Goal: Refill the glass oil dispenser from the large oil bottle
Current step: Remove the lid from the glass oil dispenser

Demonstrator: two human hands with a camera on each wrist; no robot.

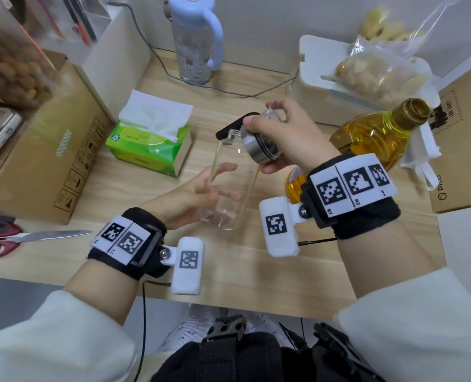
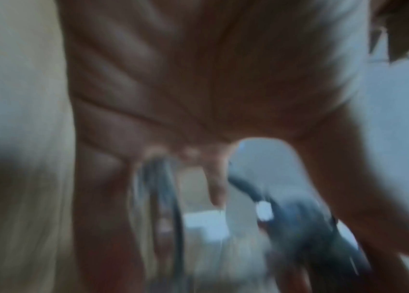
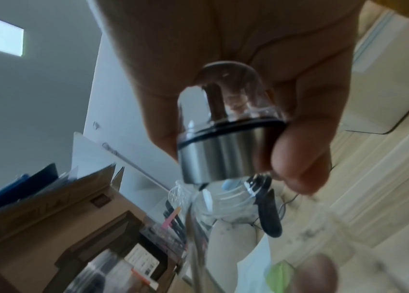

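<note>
The empty glass oil dispenser (image 1: 246, 177) stands uncapped at the middle of the wooden table (image 1: 256, 271), with a black lever (image 1: 230, 128) at its neck. My right hand (image 1: 261, 146) holds its steel cap with a clear dome (image 1: 259, 144) just above the mouth; the right wrist view shows the cap (image 3: 221, 156) over the threaded neck (image 3: 225, 200). My left hand (image 1: 219, 183) has straight, spread fingers beside and behind the glass; its wrist view is blurred. The large oil bottle (image 1: 377, 136) of yellow oil sits tilted behind my right wrist, its gold neck open.
A green tissue pack (image 1: 149, 142) lies left of the dispenser. Red-handled scissors (image 1: 36, 237) rest at the table's left front. A cardboard box (image 1: 49, 150) stands left, another (image 1: 465, 133) right. A blue-topped water bottle (image 1: 195, 42) and a white box (image 1: 319, 86) with food bags stand behind.
</note>
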